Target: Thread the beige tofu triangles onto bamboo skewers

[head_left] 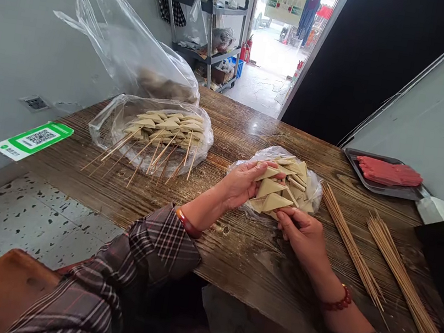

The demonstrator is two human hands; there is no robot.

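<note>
Beige folded triangles (273, 190), looking like tofu skin, sit in a row between my two hands. My left hand (244, 182) has its fingers closed around the upper pieces. At the row's lower end my right hand (300, 228) pinches what looks like the skewer they are threaded on; most of that stick is hidden. Beneath and behind the hands, a clear plastic bag (314, 194) holds more loose folded pieces (298, 172). Several loaded skewers (165, 124) lie stacked on another plastic bag (101, 120) at the left, their bare stick ends pointing toward me.
Two bundles of bare bamboo skewers, the nearer bundle (352, 244) and the outer bundle (408, 289), lie at the right. Behind them is a black tray (373, 184) with pink-red strips (390, 172). A large plastic bag (127, 46) and a green QR card (34, 139) are at the left.
</note>
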